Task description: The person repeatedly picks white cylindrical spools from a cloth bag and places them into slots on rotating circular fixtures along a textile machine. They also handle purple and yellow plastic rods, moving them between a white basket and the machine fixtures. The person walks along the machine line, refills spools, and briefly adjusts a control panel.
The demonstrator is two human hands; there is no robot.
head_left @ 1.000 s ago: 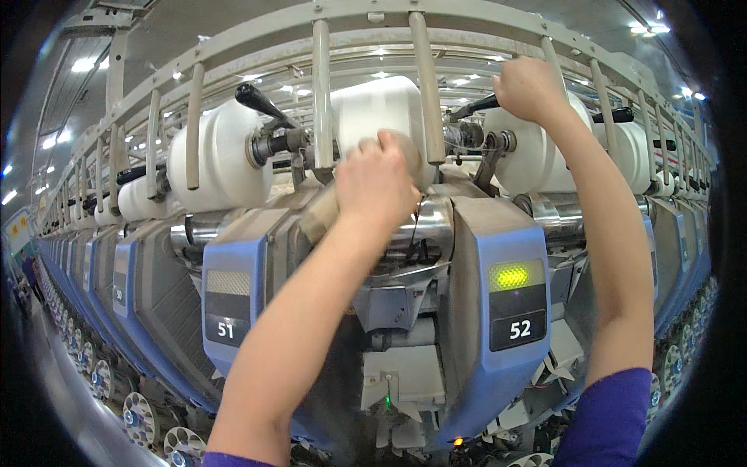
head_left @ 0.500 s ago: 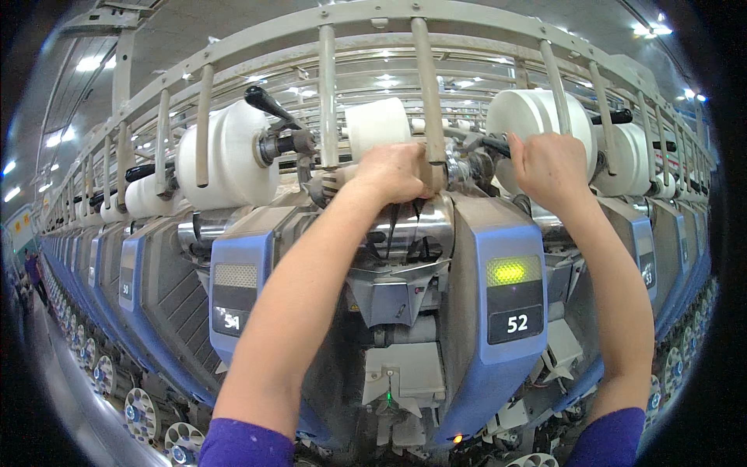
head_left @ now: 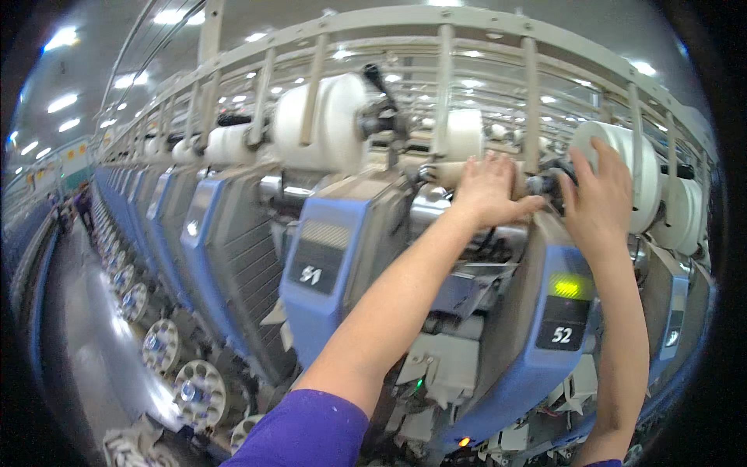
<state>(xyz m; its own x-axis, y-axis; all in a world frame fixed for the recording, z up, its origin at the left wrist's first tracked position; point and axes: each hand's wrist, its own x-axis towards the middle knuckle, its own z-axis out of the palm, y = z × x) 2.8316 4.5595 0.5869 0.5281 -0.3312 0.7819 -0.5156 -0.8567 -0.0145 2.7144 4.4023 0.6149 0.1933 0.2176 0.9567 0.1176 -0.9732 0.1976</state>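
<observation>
My left hand (head_left: 492, 191) lies over a bare tan tube (head_left: 447, 173), its fingers stretched out and its thumb apart. The tube sits crosswise in the holder above a shiny metal roller (head_left: 428, 204) on a blue and grey winding machine. At the tube's right end is a dark clamp (head_left: 554, 180). Beside that clamp my right hand (head_left: 603, 198) is raised, its fingers spread and bent; nothing shows in its grasp. A large white yarn package (head_left: 642, 167) stands just behind it. Part of the tube is hidden under my left hand.
White yarn packages (head_left: 323, 121) sit along the machine row to the left. A pale rail frame (head_left: 389, 23) with upright bars crosses above. A green light (head_left: 566, 286) glows on the blue housing (head_left: 498, 389). Perforated discs (head_left: 201, 395) line the lower left beside an aisle (head_left: 93, 335).
The view has swung left, so the machine appears further right. My right hand has let go of the black lever handle and opened. My left hand's fingers have straightened over the tube.
</observation>
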